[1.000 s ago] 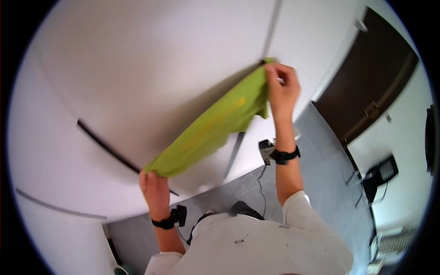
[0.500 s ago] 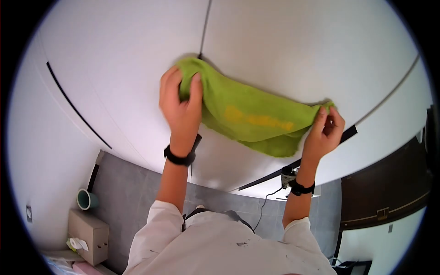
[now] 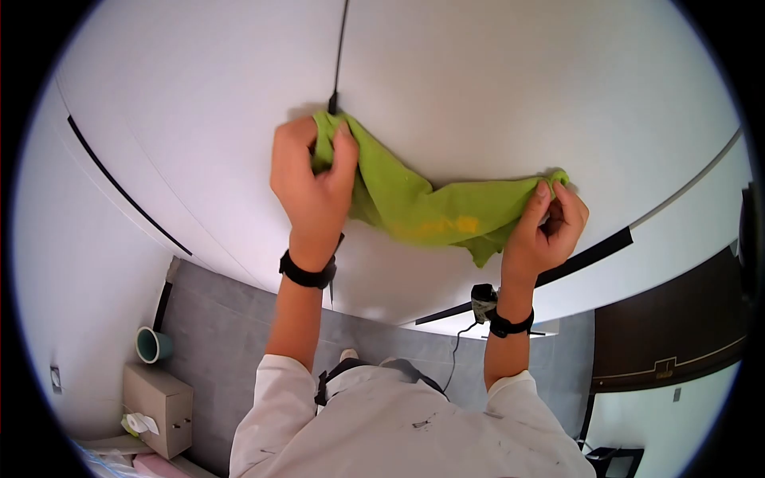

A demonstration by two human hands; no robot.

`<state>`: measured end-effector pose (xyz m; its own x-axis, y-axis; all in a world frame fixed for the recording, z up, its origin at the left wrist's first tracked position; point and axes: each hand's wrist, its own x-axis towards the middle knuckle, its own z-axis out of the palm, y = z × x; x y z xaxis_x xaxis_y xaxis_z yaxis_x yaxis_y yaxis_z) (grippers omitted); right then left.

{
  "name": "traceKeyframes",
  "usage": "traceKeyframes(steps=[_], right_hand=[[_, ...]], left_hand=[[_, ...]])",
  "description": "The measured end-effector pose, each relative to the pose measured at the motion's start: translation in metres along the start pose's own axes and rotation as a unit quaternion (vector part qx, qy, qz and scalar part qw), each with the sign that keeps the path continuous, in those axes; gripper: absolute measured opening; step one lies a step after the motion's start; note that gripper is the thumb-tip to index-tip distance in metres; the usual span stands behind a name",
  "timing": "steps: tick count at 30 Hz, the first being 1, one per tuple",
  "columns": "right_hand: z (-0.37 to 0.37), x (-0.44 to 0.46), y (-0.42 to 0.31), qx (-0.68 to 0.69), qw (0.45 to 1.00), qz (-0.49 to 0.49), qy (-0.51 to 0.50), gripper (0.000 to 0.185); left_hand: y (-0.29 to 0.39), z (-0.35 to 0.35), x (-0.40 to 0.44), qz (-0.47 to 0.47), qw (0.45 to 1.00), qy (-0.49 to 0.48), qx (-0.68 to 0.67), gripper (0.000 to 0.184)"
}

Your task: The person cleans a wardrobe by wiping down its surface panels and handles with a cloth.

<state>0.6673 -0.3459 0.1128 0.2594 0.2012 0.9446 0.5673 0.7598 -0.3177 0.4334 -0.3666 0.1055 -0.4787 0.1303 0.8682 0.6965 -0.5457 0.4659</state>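
A green cloth (image 3: 422,199) with yellow lettering hangs in a sagging curve between my two hands, in front of a white cabinet front (image 3: 518,95). My left hand (image 3: 311,171) grips its upper left end, fingers curled round the fabric. At the other end, my right hand (image 3: 550,223) pinches the corner between thumb and fingers. A fold hides part of the lettering, and a loose corner droops near my right hand. Both wrists wear black bands; a small device with a cable (image 3: 483,303) shows beside the right one.
Black handle strips (image 3: 590,256) run along the cabinet's lower edges, with a dark seam (image 3: 341,56) above the cloth. Down on the grey floor (image 3: 223,319) stand a teal bin (image 3: 155,345) and a beige bedside cabinet (image 3: 159,406) with a paper roll. A dark brown door (image 3: 669,334) is at right.
The cloth has gone slacker, with a deeper dip along its top edge and its lower part bunched. My right hand has shifted slightly left, nearer my left hand; both keep their grip.
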Motion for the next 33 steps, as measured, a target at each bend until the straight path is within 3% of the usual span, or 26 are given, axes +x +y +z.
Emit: traceKeyframes(steps=[3,5,7,9,13,15,16,19,22,27,28,31,33], right_hand=[[-0.002,0.001,0.008,-0.013,1.000,0.015,0.002,0.018],[-0.009,0.004,0.013,-0.023,0.998,-0.052,-0.037,0.021],[-0.020,0.005,0.005,0.054,0.997,0.045,-0.031,0.025],[-0.043,0.003,0.002,0.068,0.993,0.096,0.003,0.029],[-0.104,0.006,0.015,0.065,0.978,0.146,0.133,0.029],[-0.131,0.021,0.038,0.039,0.970,0.135,0.199,0.026],[-0.146,0.028,0.053,0.009,0.972,0.143,0.184,0.025],[-0.156,0.048,0.080,0.005,0.982,0.142,0.120,0.021],[-0.141,0.056,0.081,0.040,0.995,0.073,0.059,0.021],[-0.144,0.040,0.081,0.116,0.984,0.135,0.012,0.023],[-0.147,0.037,0.084,0.127,0.984,0.126,-0.022,0.026],[-0.148,0.052,0.095,0.173,0.979,0.096,-0.054,0.030],[-0.146,0.072,0.098,0.190,0.980,0.012,-0.062,0.029]], left_hand=[[0.025,0.012,0.029,-0.066,0.996,0.052,-0.021,0.016],[0.020,0.020,0.037,-0.052,0.993,0.090,-0.050,0.018],[0.023,0.016,0.023,-0.086,0.988,0.096,-0.089,0.026],[0.040,0.013,-0.004,-0.067,0.982,0.169,-0.043,0.029],[0.075,0.016,-0.075,-0.154,0.971,0.052,-0.177,0.036],[0.103,0.034,-0.106,-0.299,0.906,-0.090,-0.285,0.038],[0.113,0.042,-0.118,-0.358,0.868,-0.147,-0.310,0.034],[0.113,0.063,-0.152,-0.335,0.850,-0.246,-0.323,0.025],[0.115,0.062,-0.170,-0.434,0.770,-0.321,-0.339,0.020],[0.104,0.045,-0.230,-0.385,0.738,-0.501,-0.237,0.017],[0.100,0.041,-0.238,-0.415,0.710,-0.523,-0.223,0.020],[0.094,0.033,-0.258,-0.376,0.723,-0.557,-0.158,0.025],[0.100,0.034,-0.260,-0.373,0.724,-0.571,-0.106,0.027]])
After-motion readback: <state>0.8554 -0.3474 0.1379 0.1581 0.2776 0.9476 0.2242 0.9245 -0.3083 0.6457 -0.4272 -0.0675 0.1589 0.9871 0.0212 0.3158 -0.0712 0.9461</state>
